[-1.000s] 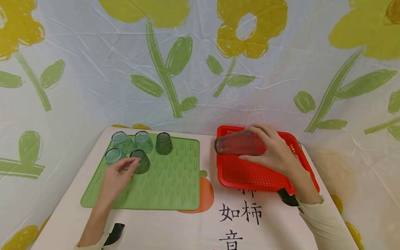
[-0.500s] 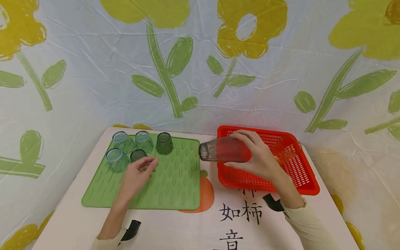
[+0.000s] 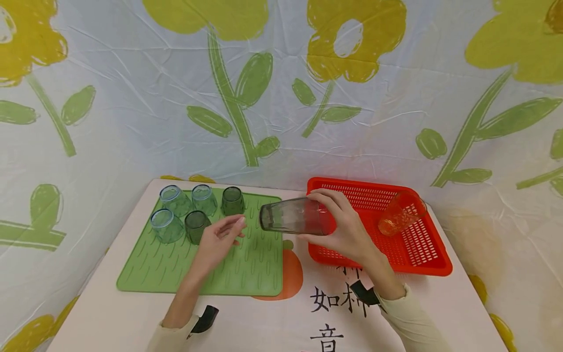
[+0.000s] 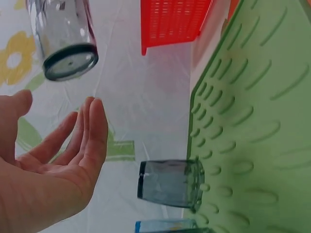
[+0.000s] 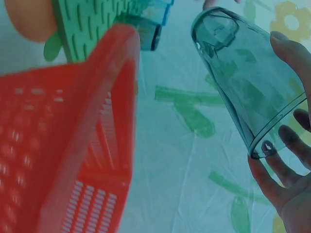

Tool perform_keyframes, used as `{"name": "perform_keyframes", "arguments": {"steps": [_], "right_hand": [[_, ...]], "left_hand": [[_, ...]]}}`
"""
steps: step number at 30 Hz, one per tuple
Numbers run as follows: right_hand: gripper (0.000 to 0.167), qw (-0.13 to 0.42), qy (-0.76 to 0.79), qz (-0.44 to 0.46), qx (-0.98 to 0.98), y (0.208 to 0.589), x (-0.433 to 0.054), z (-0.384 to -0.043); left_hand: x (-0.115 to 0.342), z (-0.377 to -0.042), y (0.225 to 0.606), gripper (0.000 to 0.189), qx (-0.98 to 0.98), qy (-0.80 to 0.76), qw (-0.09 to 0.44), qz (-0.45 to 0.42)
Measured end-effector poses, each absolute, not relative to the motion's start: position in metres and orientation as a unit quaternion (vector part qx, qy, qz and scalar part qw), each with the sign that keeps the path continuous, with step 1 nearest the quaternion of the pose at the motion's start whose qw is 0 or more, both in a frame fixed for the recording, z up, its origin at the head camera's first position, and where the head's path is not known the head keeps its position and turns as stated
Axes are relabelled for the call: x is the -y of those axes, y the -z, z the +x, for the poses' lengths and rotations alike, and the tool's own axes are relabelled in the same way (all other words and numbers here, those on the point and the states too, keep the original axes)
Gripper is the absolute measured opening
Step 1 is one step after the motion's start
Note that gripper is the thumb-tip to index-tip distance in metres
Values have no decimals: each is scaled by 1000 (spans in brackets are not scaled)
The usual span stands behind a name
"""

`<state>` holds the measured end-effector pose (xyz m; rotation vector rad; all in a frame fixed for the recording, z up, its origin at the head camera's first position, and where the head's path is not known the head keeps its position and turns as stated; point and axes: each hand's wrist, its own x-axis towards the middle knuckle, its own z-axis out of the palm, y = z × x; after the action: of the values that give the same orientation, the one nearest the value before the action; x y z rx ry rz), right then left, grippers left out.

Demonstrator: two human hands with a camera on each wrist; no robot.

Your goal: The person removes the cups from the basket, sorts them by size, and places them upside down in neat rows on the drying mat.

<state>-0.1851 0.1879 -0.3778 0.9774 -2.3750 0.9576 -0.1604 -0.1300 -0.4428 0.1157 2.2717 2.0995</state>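
In the head view my right hand (image 3: pixel 347 230) grips a tall grey drinking glass (image 3: pixel 286 216) near its rim, thumb below and fingers above. The glass lies sideways in the air, thick base to the left, between the red basket and the green mat. My left hand (image 3: pixel 220 240) is empty, its fingers loosely bent, a short way left of that base. The left wrist view shows the base of the glass (image 4: pixel 70 62) just above the left fingertips, with a gap between. Behind the left hand, two dark grey tumblers (image 3: pixel 232 201) stand upside down on the drying mat (image 3: pixel 246 274).
Several blue-rimmed tumblers (image 3: pixel 167 226) stand at the mat's left back. At the right is the red plastic basket (image 3: pixel 422 268), with one clear glass (image 3: pixel 399 215) leaning inside. A flower-print cloth (image 3: pixel 281 98) hangs behind the table (image 3: pixel 259 322).
My right hand has carried the tall glass left, out from over the basket. The left hand has moved right across the mat, away from the tumblers and closer to the glass.
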Motion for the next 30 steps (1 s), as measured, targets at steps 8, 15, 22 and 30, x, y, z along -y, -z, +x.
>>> {"name": "perform_keyframes", "arguments": {"steps": [8,15,22,30], "right_hand": [[86,203,-369,356,834,392,-170,-184],[88,189,-406,341,826,402,-160,-182],[87,151,-419,319,837,410,-153,-178],[83,129,-397,285,863,415,-141,-174]], "left_hand": [[112,-163,442,57,-697,-713,75,27],[106,-166,444,54,-634,-766,101,32],[111,-161,440,53,-616,-783,75,25],[112,-158,433,58,-608,-790,2,78]]}}
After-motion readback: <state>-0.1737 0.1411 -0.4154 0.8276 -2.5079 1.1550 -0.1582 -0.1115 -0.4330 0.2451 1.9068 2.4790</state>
